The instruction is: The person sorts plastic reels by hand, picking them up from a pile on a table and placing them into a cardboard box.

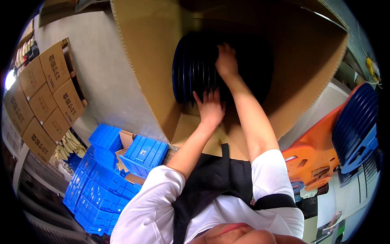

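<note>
A row of dark blue round discs (190, 77), standing on edge with their rims side by side, lies inside a large cardboard box (146, 61). My left hand (211, 107) rests against the near lower rims, its fingers spread and stretched out. Farther in, my right hand (226, 62) bends its fingers over the discs' rims near the middle of the row. Its fingertips are partly lost against the dark discs. Deep shadow hides the right part of the row.
At the lower left stand stacked blue plastic crates (103, 191). Printed cartons (44, 101) are piled on the far left. On the right are an orange panel with cut-outs (313, 158) and more blue discs (355, 122). The box's corrugated edges surround my arms.
</note>
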Action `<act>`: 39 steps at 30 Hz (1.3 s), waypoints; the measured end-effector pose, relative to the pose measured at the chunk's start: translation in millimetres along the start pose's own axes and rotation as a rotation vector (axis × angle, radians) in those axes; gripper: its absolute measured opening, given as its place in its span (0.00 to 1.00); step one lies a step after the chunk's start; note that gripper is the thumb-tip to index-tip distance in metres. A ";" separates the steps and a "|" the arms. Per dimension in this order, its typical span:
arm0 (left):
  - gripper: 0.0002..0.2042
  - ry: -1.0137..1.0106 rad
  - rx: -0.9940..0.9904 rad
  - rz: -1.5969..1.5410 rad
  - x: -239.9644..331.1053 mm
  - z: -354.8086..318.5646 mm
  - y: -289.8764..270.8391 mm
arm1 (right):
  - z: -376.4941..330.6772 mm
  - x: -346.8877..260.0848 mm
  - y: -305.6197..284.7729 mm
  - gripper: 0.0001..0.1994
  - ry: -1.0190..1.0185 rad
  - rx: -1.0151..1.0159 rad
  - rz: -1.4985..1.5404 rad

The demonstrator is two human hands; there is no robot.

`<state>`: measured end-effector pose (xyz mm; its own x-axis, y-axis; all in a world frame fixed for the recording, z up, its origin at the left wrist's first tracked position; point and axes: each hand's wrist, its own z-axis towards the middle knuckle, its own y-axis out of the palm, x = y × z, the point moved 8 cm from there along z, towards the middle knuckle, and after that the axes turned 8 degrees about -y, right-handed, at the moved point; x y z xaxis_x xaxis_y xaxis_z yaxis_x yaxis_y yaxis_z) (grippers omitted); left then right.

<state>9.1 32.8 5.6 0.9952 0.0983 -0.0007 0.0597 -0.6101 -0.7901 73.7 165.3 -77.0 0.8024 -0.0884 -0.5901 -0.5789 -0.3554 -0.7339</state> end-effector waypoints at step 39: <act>0.31 0.109 0.089 -0.083 -53.3 34.0 13.7 | -177.2 37.1 0.0 0.36 0.239 -0.008 -0.296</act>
<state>-45.8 46.0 -26.0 0.9900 0.0562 0.1293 0.1393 -0.5309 -0.8359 129.2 -2.9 -39.3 0.9465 -0.1953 -0.2570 -0.3166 -0.4057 -0.8574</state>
